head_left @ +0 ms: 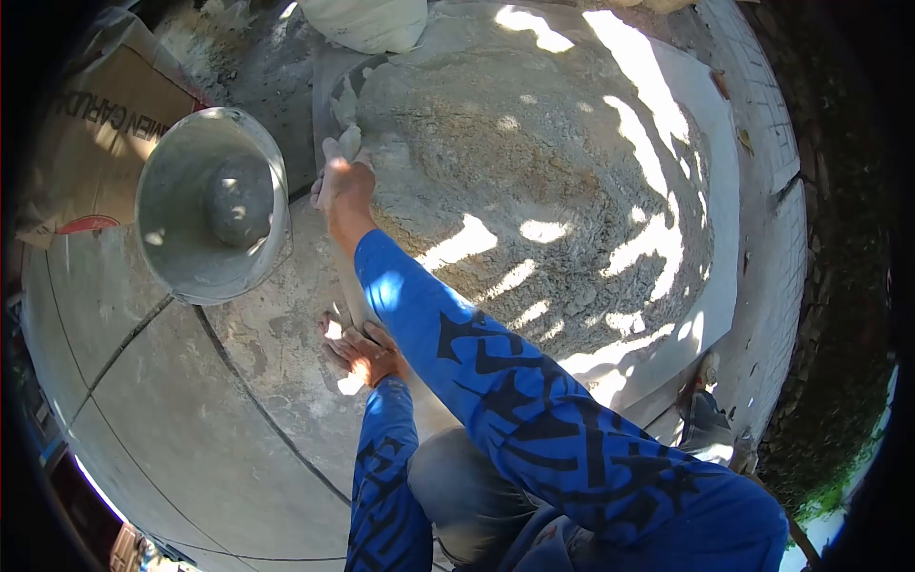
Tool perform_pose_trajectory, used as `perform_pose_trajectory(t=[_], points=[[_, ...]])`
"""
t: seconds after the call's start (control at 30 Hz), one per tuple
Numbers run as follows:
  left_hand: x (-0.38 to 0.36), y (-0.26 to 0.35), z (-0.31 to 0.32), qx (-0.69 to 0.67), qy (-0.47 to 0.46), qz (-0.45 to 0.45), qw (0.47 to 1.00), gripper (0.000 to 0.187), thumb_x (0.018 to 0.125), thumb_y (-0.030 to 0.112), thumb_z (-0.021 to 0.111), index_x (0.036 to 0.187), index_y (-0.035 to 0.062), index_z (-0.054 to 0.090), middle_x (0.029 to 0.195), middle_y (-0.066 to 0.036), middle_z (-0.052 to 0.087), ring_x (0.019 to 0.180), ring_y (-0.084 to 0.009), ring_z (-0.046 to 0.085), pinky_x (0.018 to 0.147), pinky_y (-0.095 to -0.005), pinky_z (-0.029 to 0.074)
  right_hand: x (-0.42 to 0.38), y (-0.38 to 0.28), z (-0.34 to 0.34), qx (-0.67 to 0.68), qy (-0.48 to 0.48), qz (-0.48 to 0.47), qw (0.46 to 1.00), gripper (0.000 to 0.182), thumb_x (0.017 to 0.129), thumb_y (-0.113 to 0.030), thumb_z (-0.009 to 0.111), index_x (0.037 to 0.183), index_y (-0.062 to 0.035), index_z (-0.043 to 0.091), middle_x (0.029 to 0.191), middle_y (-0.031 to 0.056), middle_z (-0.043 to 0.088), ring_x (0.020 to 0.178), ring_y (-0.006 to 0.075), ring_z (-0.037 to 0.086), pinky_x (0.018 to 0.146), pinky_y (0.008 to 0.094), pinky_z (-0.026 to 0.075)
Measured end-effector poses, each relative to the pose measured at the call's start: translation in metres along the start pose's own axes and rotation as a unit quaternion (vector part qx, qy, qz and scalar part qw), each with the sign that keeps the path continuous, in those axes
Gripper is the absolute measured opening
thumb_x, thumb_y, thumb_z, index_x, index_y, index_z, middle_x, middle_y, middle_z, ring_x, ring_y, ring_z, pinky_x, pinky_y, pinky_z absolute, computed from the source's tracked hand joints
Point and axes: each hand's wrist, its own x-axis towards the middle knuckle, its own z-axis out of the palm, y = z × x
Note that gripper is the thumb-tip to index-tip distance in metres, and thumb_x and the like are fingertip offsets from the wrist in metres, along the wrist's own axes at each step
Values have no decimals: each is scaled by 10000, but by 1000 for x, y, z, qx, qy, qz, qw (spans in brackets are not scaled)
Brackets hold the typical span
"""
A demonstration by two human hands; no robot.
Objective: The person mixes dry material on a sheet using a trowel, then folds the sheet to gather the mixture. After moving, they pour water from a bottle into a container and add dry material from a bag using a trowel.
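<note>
My right hand is closed around the pale, caked handle of a trowel, at the upper left edge of a wide heap of grey mortar mix. The trowel's blade is partly hidden by mix and shadow. The heap is spread over a light sheet on the ground. Lower down, my left hand lies flat with fingers spread at the sheet's left edge, touching it and the concrete. Nothing shows in that hand. Both sleeves are blue with black patterns.
Left of my right hand stands a cement-stained bucket with nothing but residue visible inside. Behind it is a brown paper sack with printed letters. A whitish sack sits beyond the heap. Dark grooves cross the concrete floor.
</note>
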Motion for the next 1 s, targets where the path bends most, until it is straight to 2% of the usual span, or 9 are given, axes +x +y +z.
perform_pose_trajectory(t=[0.27, 0.37, 0.43, 0.63, 0.77, 0.87, 0.9, 0.97, 1.0], points=[[8, 51, -66, -28, -60, -97, 993, 569, 963, 379, 339, 1256, -101, 421, 1359, -334, 352, 1348, -441, 247, 1146, -513, 124, -19, -26, -86, 84, 159, -69, 981, 304, 877, -243, 614, 1037, -45, 449, 661, 46, 473, 443, 143, 453, 367, 308, 374], [10, 56, -75, -6, -19, -67, 998, 552, 964, 374, 349, 1238, -97, 440, 1335, -325, 378, 1329, -431, 278, 1139, -518, 147, -39, -42, -132, 172, 131, -45, 975, 241, 887, -254, 604, 923, -52, 477, 666, 52, 484, 446, 141, 447, 384, 301, 383], [12, 58, -77, 8, 8, -52, 999, 541, 965, 371, 355, 1225, -94, 453, 1318, -319, 395, 1316, -424, 299, 1134, -521, 162, -48, -41, -179, 81, 58, -116, 988, 219, 912, -262, 567, 855, -66, 487, 686, 44, 499, 465, 124, 444, 404, 274, 382], [11, 50, -63, 3, 25, -36, 999, 468, 969, 348, 376, 1119, -76, 503, 1241, -316, 456, 1262, -436, 358, 1120, -531, 202, -127, -115, -244, 137, 46, -88, 986, 219, 952, -285, 528, 935, -73, 480, 694, 8, 470, 499, 66, 419, 401, 193, 359], [9, 41, -50, 29, 2, -54, 998, 507, 979, 360, 336, 1167, -89, 477, 1279, -339, 429, 1317, -437, 303, 1146, -527, 132, -155, -139, -289, 230, 36, -57, 971, 210, 975, -303, 455, 961, -94, 472, 705, 20, 479, 506, 91, 444, 374, 215, 378], [12, 56, -72, 0, -30, -68, 997, 528, 983, 353, 311, 1222, -95, 460, 1328, -352, 389, 1386, -424, 183, 1160, -519, 86, -177, -127, -276, 183, 108, -112, 971, 214, 973, -298, 455, 944, -91, 501, 711, 36, 485, 471, 110, 448, 319, 221, 380], [15, 60, -83, 10, -34, -65, 997, 510, 981, 329, 317, 1231, -92, 459, 1339, -347, 379, 1381, -431, 193, 1161, -515, 75, -180, -117, -276, 121, 62, -94, 986, 215, 975, -306, 443, 993, -102, 508, 754, 20, 502, 530, 99, 474, 377, 224, 402], [15, 55, -80, -2, -19, -35, 999, 541, 951, 345, 379, 1270, -90, 423, 1365, -344, 349, 1371, -443, 209, 1157, -513, 66, -176, -66, -259, -66, 114, -130, 983, 237, 977, -337, 444, 1033, -117, 511, 807, -1, 522, 605, 85, 497, 462, 223, 419], [14, 57, -83, -2, -18, -34, 999, 541, 951, 345, 379, 1270, -90, 423, 1365, -344, 349, 1371, -443, 209, 1157, -513, 66, -162, -40, -259, -15, -34, -22, 999, 256, 976, -358, 447, 1049, -120, 510, 827, -6, 527, 635, 83, 500, 494, 221, 420]])
